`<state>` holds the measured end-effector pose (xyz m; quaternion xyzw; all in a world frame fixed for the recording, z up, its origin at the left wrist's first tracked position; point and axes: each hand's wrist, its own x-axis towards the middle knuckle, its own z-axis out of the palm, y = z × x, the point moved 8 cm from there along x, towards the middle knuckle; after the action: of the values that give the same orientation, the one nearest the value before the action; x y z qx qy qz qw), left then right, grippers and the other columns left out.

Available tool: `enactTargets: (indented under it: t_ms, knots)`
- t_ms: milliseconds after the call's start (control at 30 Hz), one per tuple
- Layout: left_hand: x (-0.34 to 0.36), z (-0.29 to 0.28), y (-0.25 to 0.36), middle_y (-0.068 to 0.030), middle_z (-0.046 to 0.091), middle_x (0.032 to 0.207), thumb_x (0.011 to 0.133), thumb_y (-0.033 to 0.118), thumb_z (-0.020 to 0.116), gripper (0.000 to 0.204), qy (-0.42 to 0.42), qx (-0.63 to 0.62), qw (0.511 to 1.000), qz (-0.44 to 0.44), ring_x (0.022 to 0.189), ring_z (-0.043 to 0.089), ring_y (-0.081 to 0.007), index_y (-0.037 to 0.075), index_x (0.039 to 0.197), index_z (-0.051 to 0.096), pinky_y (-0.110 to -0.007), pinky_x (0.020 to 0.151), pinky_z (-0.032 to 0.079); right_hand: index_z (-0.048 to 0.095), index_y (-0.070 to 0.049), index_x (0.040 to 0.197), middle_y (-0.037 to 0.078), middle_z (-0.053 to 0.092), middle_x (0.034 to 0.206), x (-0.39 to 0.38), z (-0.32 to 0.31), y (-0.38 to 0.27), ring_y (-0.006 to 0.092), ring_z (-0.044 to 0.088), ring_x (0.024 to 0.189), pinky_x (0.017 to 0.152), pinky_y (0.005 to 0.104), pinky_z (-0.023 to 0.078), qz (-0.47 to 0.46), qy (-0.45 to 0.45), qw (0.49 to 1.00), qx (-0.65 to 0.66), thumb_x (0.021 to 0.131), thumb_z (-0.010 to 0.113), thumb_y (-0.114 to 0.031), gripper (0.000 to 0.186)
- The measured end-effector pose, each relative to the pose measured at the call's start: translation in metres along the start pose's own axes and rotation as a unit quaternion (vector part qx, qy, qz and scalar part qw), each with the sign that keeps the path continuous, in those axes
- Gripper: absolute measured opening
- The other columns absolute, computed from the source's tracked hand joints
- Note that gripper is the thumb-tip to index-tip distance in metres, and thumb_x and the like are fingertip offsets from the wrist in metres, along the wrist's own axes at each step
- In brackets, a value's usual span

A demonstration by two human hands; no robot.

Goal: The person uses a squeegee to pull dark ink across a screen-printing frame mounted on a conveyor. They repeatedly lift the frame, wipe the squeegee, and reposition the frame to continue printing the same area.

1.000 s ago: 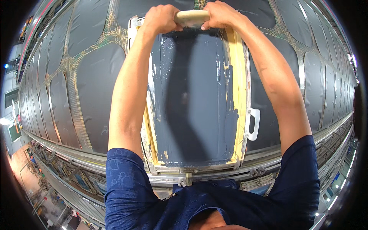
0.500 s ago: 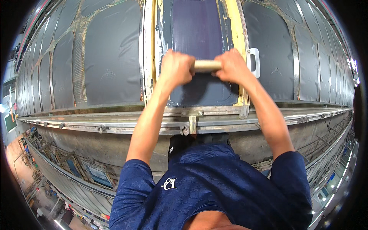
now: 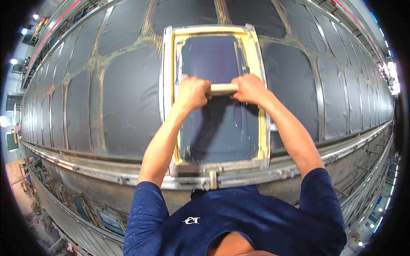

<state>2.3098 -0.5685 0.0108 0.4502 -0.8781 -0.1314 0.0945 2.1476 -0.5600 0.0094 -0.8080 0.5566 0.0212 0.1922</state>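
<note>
Squeegee (image 3: 223, 88) with a pale bar handle, set crosswise over dark ink (image 3: 226, 141), about midway along a metal-framed printing screen (image 3: 167, 77). Gripped at both ends: fingers of the left hand (image 3: 194, 92) and right hand (image 3: 252, 88) curled around the bar. To either side, dark panels (image 3: 130, 91) in rows along a bench (image 3: 96, 123).

Clear lane beyond the wooden bar (image 3: 223, 88), straight up the dark screen (image 3: 213, 55) to the far side of the frame (image 3: 167, 72); another opens between the forearms toward the near side. Sideways it's tight: left hand (image 3: 195, 91) close to one raised long side, right hand (image 3: 252, 88) by the other. Outside, flat dark panels (image 3: 128, 89) offer room, then the metal rail (image 3: 128, 180) bars the near edge.
</note>
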Motion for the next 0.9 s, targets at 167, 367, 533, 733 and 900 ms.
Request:
enactTargets:
  t_ms: [167, 367, 533, 733, 900]
  knots:
    - [0.150, -0.022, -0.078, -0.0122, 0.075, 0.082, 0.069, 0.027, 0.087, 0.026, -0.009, 0.045, 0.998, -0.037, 0.085, 0.074, -0.0329, 0.014, 0.089, 0.076, -0.046, 0.081, 0.056, 0.076, -0.008, 0.094, 0.019, 0.074, 0.087, 0.151, -0.053, 0.080, 0.0381, 0.072, 0.087, 0.078, 0.0470, 0.057, -0.022, 0.038, 0.999, 0.015, 0.070, 0.089, -0.033, 0.037]
    - [0.262, -0.013, -0.141, -0.0124, 0.076, 0.091, 0.067, 0.031, 0.090, 0.038, -0.027, 0.040, 0.999, -0.017, 0.094, 0.073, -0.0360, 0.016, 0.098, 0.077, -0.047, 0.084, 0.058, 0.078, -0.006, 0.101, 0.020, 0.075, 0.088, 0.252, -0.081, 0.134, 0.0358, 0.074, 0.087, 0.079, 0.0440, 0.057, 0.001, -0.007, 1.000, 0.018, 0.069, 0.091, -0.031, 0.043]
    - [0.277, -0.004, -0.152, -0.0130, 0.077, 0.092, 0.065, 0.032, 0.092, 0.045, -0.037, 0.015, 0.999, -0.026, 0.090, 0.074, -0.0349, 0.017, 0.105, 0.079, -0.045, 0.083, 0.057, 0.078, -0.005, 0.093, 0.017, 0.075, 0.082, 0.275, -0.067, 0.145, 0.0340, 0.074, 0.080, 0.075, 0.0428, 0.057, -0.048, -0.003, 0.998, 0.040, 0.067, 0.090, -0.035, 0.041]
    - [0.239, -0.003, -0.137, -0.0130, 0.077, 0.094, 0.066, 0.032, 0.090, 0.046, -0.034, 0.040, 0.998, -0.021, 0.091, 0.073, -0.0354, 0.018, 0.109, 0.078, -0.046, 0.084, 0.056, 0.077, -0.001, 0.088, 0.021, 0.074, 0.084, 0.217, -0.083, 0.105, 0.0363, 0.074, 0.079, 0.070, 0.0443, 0.057, 0.057, -0.011, 0.998, 0.017, 0.067, 0.090, -0.034, 0.041]
    - [0.160, 0.008, -0.093, -0.0136, 0.076, 0.090, 0.068, 0.031, 0.089, 0.039, -0.047, 0.030, 0.998, -0.022, 0.090, 0.072, -0.0360, 0.016, 0.102, 0.077, -0.047, 0.081, 0.056, 0.077, -0.004, 0.090, 0.019, 0.073, 0.078, 0.160, -0.025, 0.089, 0.0343, 0.073, 0.077, 0.071, 0.0439, 0.057, -0.035, 0.040, 0.999, -0.006, 0.068, 0.089, -0.031, 0.037]
